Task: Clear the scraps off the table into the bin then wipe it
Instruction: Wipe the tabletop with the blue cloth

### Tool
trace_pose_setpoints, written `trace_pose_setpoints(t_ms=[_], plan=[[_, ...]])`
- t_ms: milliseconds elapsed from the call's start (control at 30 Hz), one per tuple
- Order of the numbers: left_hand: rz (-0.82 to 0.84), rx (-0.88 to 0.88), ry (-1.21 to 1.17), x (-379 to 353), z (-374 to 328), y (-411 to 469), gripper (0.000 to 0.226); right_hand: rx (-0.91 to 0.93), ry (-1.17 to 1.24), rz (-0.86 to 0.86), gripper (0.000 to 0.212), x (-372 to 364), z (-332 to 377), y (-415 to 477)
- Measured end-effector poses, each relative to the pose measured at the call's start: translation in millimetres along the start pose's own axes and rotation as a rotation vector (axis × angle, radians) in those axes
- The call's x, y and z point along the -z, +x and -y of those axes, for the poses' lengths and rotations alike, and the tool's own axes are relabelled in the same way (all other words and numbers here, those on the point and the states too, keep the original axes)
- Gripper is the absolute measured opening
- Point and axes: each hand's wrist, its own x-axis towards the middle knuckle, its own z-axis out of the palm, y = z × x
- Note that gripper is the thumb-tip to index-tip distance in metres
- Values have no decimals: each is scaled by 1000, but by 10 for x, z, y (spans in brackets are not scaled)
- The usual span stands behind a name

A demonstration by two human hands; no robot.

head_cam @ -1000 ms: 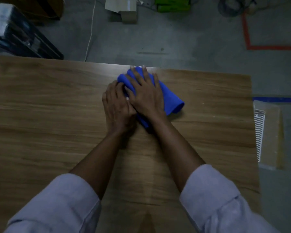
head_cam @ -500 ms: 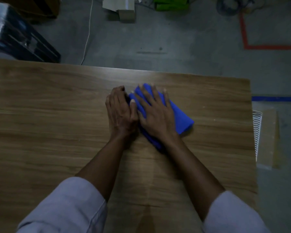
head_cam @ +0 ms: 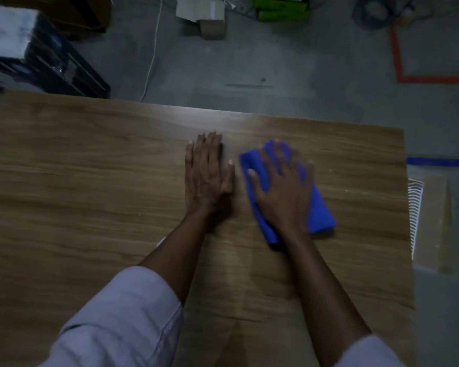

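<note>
Cloth (head_cam: 321,207): on table (head_cam: 90,181), toward its right edge.
Right hand (head_cam: 284,192): fingers spread, pressing cloth flat, not gripping.
Left hand (head_cam: 206,176): flat on table, empty.
Risk: ungripped cloth slipping from under palm, leaving strips unwiped.

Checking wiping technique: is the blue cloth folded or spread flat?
Folded: the blue cloth forms a thick, compact pad with rounded edge under the right hand.
</note>
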Motion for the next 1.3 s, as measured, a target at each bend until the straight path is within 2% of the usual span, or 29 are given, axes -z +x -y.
trace_pose_setpoints(t_ms=[67,133,200,267,367,467,567,667,767,833,933,1033,1100,1233,1300], plan=[[39,14,-8,-9,-36,-1,66,-232,-16,-18,63,66,-355,21],[40,16,-74,-12,-41,-3,69,-416,6,-41,65,83,-423,185],[49,30,-170,-6,-7,-4,72,-454,57,-59,68,38,-177,406],[43,45,-231,12,17,2,74,-282,64,-37,66,-22,169,500],[25,52,-283,39,42,-4,73,169,-7,27,65,-72,476,142],[30,48,-287,47,32,-6,70,381,-17,97,71,-83,300,-316],[31,28,-270,3,56,-33,69,359,-48,93,65,-42,34,-181],[26,21,-282,-16,60,-90,69,169,-22,38,65,-11,39,224],[28,22,-291,20,89,-203,69,35,2,-16,61,-47,244,181],[41,6,-311,63,103,-332,68,115,2,-18,62,-68,378,-210],[68,0,-313,119,116,-674,64,350,-22,51,72,-102,391,-981],[53,17,-311,167,131,-1051,61,490,-34,89,66,-63,153,-966],[35,1,-275,181,134,-1244,59,404,-64,83,64,-37,18,-587],[22,6,-219,225,112,-1375,57,-62,27,-35,65,16,8,-56],[11,15,-222,244,102,-1383,58,-91,65,-45,65,-12,298,-272]])
